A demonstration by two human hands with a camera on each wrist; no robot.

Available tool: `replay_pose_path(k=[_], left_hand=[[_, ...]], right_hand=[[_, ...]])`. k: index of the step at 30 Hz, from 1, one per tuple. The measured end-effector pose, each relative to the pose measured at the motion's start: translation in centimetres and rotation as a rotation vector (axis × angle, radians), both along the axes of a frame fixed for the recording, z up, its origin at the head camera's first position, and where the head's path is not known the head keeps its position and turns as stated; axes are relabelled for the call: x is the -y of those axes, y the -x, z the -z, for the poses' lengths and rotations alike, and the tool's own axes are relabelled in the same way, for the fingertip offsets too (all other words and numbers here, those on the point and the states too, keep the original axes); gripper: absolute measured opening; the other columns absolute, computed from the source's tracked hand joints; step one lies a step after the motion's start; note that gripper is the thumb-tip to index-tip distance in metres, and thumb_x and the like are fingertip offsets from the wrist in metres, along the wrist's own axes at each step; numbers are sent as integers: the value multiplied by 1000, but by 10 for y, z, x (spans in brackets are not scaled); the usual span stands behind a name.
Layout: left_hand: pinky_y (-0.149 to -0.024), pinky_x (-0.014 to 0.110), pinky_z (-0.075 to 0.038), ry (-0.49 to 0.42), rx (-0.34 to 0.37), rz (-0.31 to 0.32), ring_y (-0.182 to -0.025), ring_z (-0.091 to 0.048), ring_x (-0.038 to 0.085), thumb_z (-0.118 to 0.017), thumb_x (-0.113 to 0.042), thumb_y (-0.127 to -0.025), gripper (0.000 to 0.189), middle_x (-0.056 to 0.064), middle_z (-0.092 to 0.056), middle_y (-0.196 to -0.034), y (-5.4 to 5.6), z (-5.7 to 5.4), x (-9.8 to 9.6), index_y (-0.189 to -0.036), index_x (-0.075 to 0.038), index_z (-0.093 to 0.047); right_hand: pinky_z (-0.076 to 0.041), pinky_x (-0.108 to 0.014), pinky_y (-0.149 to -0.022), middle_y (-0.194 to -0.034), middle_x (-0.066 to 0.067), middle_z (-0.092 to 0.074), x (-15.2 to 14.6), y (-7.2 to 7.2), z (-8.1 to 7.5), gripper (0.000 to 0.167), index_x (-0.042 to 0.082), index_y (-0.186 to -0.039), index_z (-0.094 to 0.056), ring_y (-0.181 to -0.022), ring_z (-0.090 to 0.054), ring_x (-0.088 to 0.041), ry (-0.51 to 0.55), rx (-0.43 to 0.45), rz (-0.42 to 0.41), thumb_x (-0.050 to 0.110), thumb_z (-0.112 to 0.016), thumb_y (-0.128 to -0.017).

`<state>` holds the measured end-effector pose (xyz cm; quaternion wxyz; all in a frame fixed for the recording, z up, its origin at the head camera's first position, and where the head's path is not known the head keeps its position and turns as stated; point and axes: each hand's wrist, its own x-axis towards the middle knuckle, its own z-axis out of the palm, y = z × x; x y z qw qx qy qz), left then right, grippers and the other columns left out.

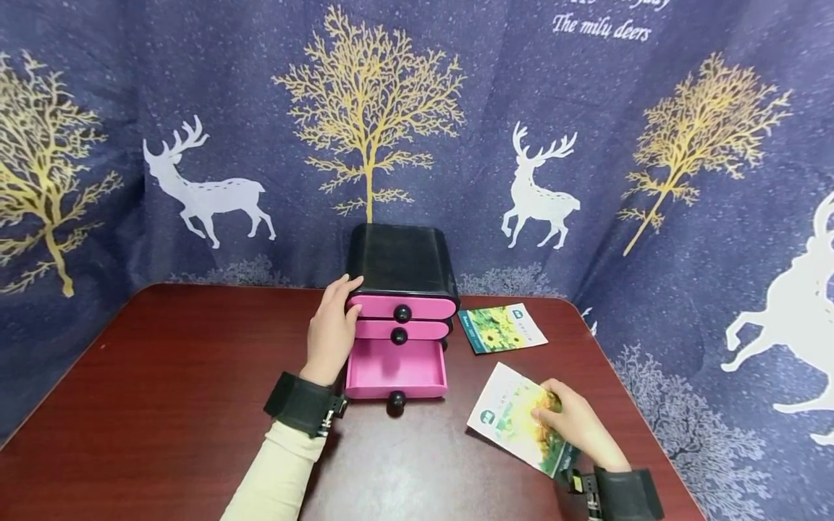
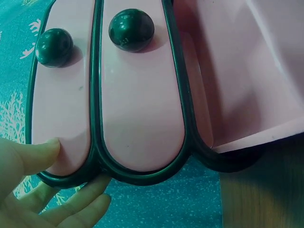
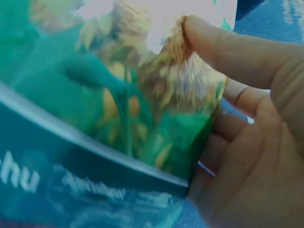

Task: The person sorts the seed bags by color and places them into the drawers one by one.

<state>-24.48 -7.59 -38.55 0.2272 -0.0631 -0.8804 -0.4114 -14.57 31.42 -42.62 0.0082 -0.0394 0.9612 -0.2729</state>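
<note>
My left hand (image 1: 330,339) grips the left edge of a small black desktop drawer cabinet (image 1: 400,260) with pink drawer fronts. In the left wrist view its thumb (image 2: 45,153) lies on the top drawer front while the other fingers reach round the side. The bottom drawer (image 1: 396,365) is pulled out and shows a bare pink floor. To the right, my right hand (image 1: 578,423) pinches a flower-printed paper packet (image 1: 508,414) by its edge, thumb on the printed face. The right wrist view shows this packet (image 3: 109,118) close up, with the fingers behind it.
A second flower-printed packet (image 1: 502,329) lies on the dark red-brown table (image 1: 163,405), right of the cabinet. Round black knobs (image 1: 402,312) stick out from the drawer fronts. Behind the table hangs a blue cloth (image 1: 417,166) with deer and trees.
</note>
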Motion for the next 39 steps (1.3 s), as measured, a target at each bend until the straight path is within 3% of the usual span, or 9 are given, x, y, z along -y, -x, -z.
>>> replay_pose_path(k=[9, 14, 18, 20, 22, 25, 28, 34, 39], left_hand=[[-74, 46, -53, 46, 16, 32, -86, -65, 35, -61, -9, -89, 47, 11, -43, -141, 2, -5, 3, -134, -17, -50], [-72, 48, -53, 87, 20, 76, -77, -64, 34, -62, -16, -89, 55, 12, -37, -145, 2, -4, 5, -140, -19, -41], [-65, 47, -51, 79, -11, -21, -81, -62, 35, -59, -19, -91, 58, 15, -34, -144, -7, -3, 6, -143, -19, -35], [-68, 47, -50, 21, -41, -84, -92, -60, 34, -57, -16, -91, 53, 16, -36, -139, -15, -6, 8, -140, -16, -38], [-74, 44, -50, -61, -70, -78, -98, -59, 30, -55, -12, -92, 44, 15, -43, -131, -26, -9, 10, -134, -12, -46], [-79, 35, -50, -166, -46, 84, -97, -62, 23, -52, -10, -93, 29, 11, -57, -117, -43, -13, 8, -122, -8, -56], [-72, 26, -51, -211, 84, 316, -89, -66, 20, -51, -15, -96, 22, 6, -67, -102, -59, -14, 0, -114, -10, -62], [-80, 25, -51, -66, 335, 663, -93, -65, 20, -57, -27, -93, 35, 6, -67, -106, -82, -10, -14, -124, -11, -56], [-76, 23, -50, 70, 425, 809, -87, -61, 9, -64, -25, -88, 36, 2, -66, -104, -93, -8, -16, -121, -12, -57]], right_hand=[[-44, -21, -65, -78, 6, -58, 23, -3, -9, 15, 17, -92, -60, -70, -51, -2, 309, -17, -155, 28, -66, -85], [-41, -22, -59, -71, 5, -45, 39, -4, -11, 22, 10, -84, -55, -64, -46, -2, 428, 44, -138, 29, -65, -86], [-44, -23, -61, -75, 1, -55, 50, -6, -14, 24, 6, -93, -57, -66, -54, -5, 480, 116, -143, 29, -63, -88], [-46, -24, -63, -79, -2, -61, 54, -7, -16, 26, 4, -99, -58, -69, -58, -6, 514, 148, -166, 28, -62, -89], [-48, -24, -65, -82, -4, -63, 57, -7, -17, 28, 2, -103, -57, -71, -59, -7, 548, 171, -191, 26, -60, -90], [-49, -24, -65, -81, -3, -62, 63, -7, -18, 26, 1, -99, -57, -71, -58, -6, 550, 185, -213, 25, -61, -90], [-46, -22, -63, -78, 2, -58, 71, -6, -20, 20, 7, -91, -59, -69, -54, -3, 450, 155, -260, 27, -62, -89], [-44, -20, -63, -78, 8, -57, 94, -7, -28, 9, 23, -88, -61, -67, -48, 0, 239, 103, -455, 32, -60, -89], [-43, -18, -63, -78, 13, -59, 112, -9, -34, 8, 25, -91, -63, -67, -47, 3, 175, 72, -540, 32, -59, -89]])
